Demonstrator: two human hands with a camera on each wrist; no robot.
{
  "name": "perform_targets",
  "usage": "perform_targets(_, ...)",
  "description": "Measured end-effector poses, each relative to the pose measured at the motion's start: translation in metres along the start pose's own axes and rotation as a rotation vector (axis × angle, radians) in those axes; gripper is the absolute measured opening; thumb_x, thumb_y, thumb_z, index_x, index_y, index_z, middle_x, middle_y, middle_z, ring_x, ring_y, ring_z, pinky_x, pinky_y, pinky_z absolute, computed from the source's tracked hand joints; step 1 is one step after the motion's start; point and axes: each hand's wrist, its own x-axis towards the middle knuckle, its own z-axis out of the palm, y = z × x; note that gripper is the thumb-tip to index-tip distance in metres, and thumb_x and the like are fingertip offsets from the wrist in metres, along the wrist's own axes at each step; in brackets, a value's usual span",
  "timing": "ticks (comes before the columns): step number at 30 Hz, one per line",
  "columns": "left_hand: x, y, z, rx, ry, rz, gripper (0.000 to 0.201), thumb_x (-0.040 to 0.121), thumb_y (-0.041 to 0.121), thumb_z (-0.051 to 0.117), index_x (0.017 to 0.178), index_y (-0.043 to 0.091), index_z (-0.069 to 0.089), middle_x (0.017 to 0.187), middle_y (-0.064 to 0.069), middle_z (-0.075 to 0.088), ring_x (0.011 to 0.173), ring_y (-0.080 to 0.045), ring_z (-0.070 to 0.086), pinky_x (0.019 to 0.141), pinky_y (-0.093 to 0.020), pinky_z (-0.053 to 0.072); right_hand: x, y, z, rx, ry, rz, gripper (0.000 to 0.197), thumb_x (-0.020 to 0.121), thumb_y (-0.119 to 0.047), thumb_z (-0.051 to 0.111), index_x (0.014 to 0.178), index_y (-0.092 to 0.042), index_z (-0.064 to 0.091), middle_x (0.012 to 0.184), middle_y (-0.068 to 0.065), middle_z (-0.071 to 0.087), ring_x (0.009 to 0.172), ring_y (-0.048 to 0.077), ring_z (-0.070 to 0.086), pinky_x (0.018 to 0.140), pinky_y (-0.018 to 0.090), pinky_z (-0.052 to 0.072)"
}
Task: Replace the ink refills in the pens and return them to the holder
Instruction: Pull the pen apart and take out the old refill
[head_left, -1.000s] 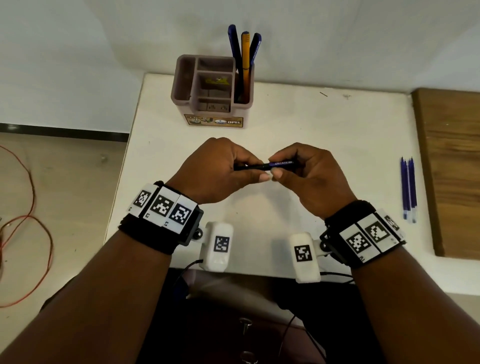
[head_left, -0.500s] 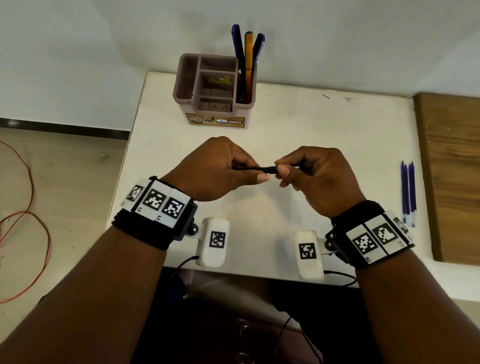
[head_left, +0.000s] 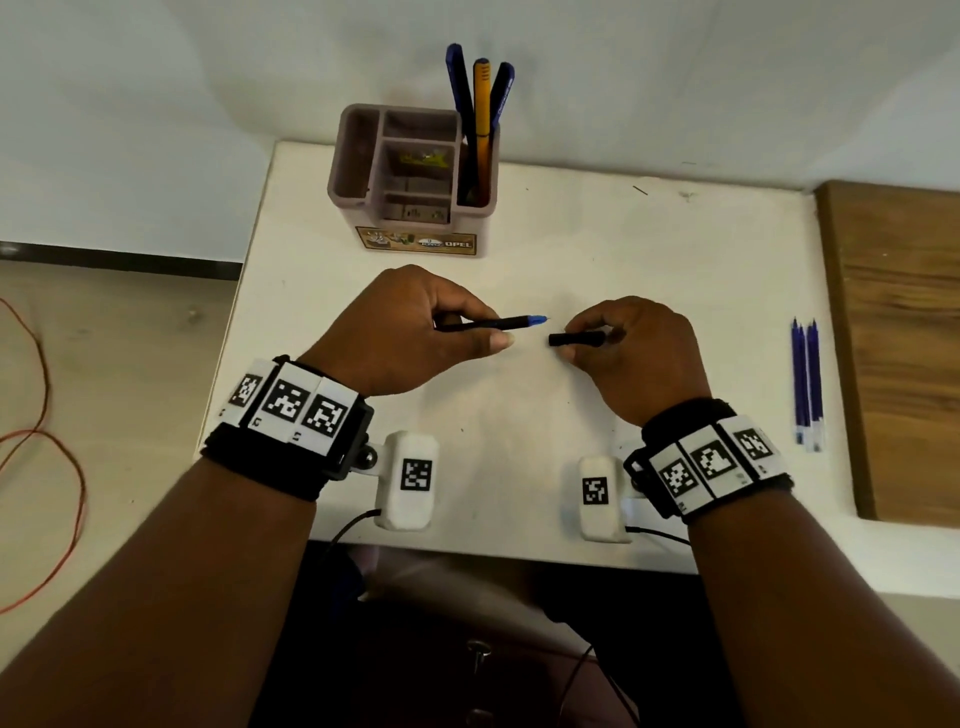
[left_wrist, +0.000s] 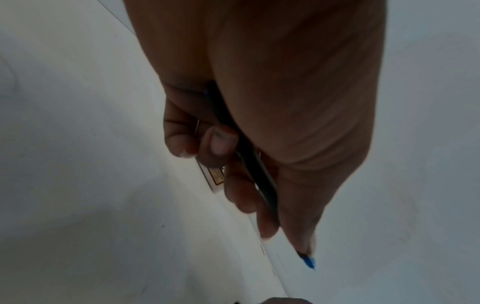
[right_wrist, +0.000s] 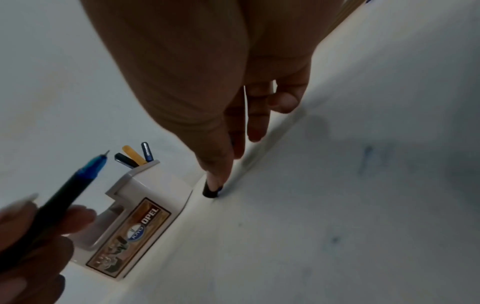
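Observation:
My left hand (head_left: 415, 332) grips a black pen body (head_left: 491, 325) with a blue tip and bare point aimed right; it also shows as the pen (left_wrist: 249, 164) under the fingers and as the pen (right_wrist: 70, 185) at lower left. A small gap to the right, my right hand (head_left: 628, 353) pinches the black cap (head_left: 575, 339), seen end-on as the cap (right_wrist: 210, 191). The pen holder (head_left: 415, 182) stands at the back of the white table (head_left: 571, 249), with three pens (head_left: 480, 114) upright in its right compartment. Three blue refills (head_left: 805, 384) lie at the right.
A wooden board (head_left: 904, 343) lies along the table's right side past the refills. The holder (right_wrist: 135, 226) carries an OPEL label. The wall runs close behind the holder. A red cable (head_left: 41, 426) lies on the floor to the left.
The capped pen was held between both hands. Now the cap is off in the right hand and the hands have drawn apart, baring the blue tip.

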Motion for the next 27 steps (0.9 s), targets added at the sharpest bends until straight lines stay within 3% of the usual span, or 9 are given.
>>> perform_targets(3,0.001,0.001,0.008,0.013,-0.003,0.007,0.016,0.083,0.048,0.074,0.094,0.037,0.078,0.066,0.02,0.066,0.064,-0.003,0.059,0.06,-0.018,0.041,0.003,0.004,0.004,-0.004,0.016,0.017,0.012,0.081,-0.03,0.081,0.091,-0.031,0.075,0.093,-0.01,0.065,0.073,-0.005,0.055,0.063,0.005,0.034)
perform_targets(6,0.001,0.002,0.016,0.04,-0.026,0.003,0.02,0.084,0.049,0.073,0.098,0.036,0.079,0.075,0.017,0.072,0.071,-0.006,0.065,0.065,-0.027,0.05,0.001,0.0,-0.001,-0.06,0.053,-0.019,0.011,0.088,-0.029,0.073,0.099,-0.031,0.072,0.098,-0.011,0.065,0.073,-0.003,0.054,0.066,0.004,0.035)
perform_targets(8,0.001,0.003,0.018,0.047,-0.029,0.001,0.021,0.084,0.049,0.073,0.1,0.036,0.079,0.081,0.015,0.074,0.076,-0.005,0.067,0.071,-0.033,0.055,-0.003,-0.011,-0.009,0.035,0.135,-0.047,0.011,0.097,-0.032,0.061,0.092,-0.031,0.071,0.088,-0.015,0.067,0.072,-0.001,0.057,0.069,0.012,0.042)
perform_targets(9,0.002,0.004,0.018,0.042,-0.02,0.001,0.021,0.084,0.049,0.074,0.1,0.036,0.079,0.083,0.014,0.075,0.078,-0.006,0.068,0.075,-0.036,0.057,-0.004,-0.017,-0.011,0.124,0.14,-0.045,0.024,0.101,-0.036,0.054,0.085,-0.027,0.071,0.08,-0.014,0.068,0.071,-0.001,0.059,0.069,0.014,0.044)
perform_targets(11,0.001,0.006,0.016,0.031,-0.003,0.016,0.021,0.083,0.048,0.075,0.099,0.035,0.079,0.085,0.013,0.076,0.078,-0.007,0.068,0.077,-0.039,0.058,-0.008,-0.028,-0.013,0.214,0.05,-0.022,0.046,0.104,-0.042,0.045,0.075,-0.019,0.072,0.069,-0.009,0.069,0.065,-0.002,0.059,0.067,0.019,0.044)
perform_targets(13,0.0,0.008,0.015,0.034,0.007,0.043,0.02,0.081,0.046,0.078,0.097,0.033,0.08,0.083,0.014,0.076,0.077,-0.006,0.068,0.076,-0.037,0.058,-0.012,-0.033,-0.011,0.186,-0.07,-0.024,0.05,0.104,-0.043,0.044,0.072,-0.015,0.071,0.065,-0.006,0.069,0.057,-0.001,0.056,0.062,0.024,0.04)
perform_targets(17,-0.001,0.008,0.012,0.009,0.052,0.084,0.019,0.08,0.044,0.08,0.093,0.031,0.08,0.079,0.014,0.075,0.073,-0.006,0.068,0.071,-0.034,0.057,-0.013,-0.033,-0.01,0.172,-0.213,-0.008,0.056,0.104,-0.046,0.043,0.067,-0.013,0.07,0.058,-0.002,0.066,0.049,0.002,0.054,0.059,0.022,0.042)
perform_targets(22,-0.002,0.009,0.007,-0.051,0.026,0.084,0.012,0.083,0.046,0.076,0.084,0.034,0.078,0.067,0.011,0.072,0.061,-0.008,0.066,0.062,-0.031,0.054,-0.013,-0.033,-0.012,0.324,-0.153,-0.109,0.042,0.101,-0.033,0.055,0.07,-0.011,0.071,0.062,0.002,0.068,0.05,0.009,0.057,0.056,0.022,0.047)
perform_targets(27,-0.001,0.008,0.003,-0.026,-0.05,0.058,0.039,0.088,0.053,0.064,0.072,0.02,0.078,0.058,0.009,0.068,0.055,-0.009,0.061,0.057,-0.02,0.045,-0.014,-0.028,-0.014,0.398,-0.131,-0.198,0.01,0.091,-0.012,0.072,0.088,-0.021,0.074,0.071,-0.004,0.071,0.063,0.008,0.067,0.062,0.019,0.051)
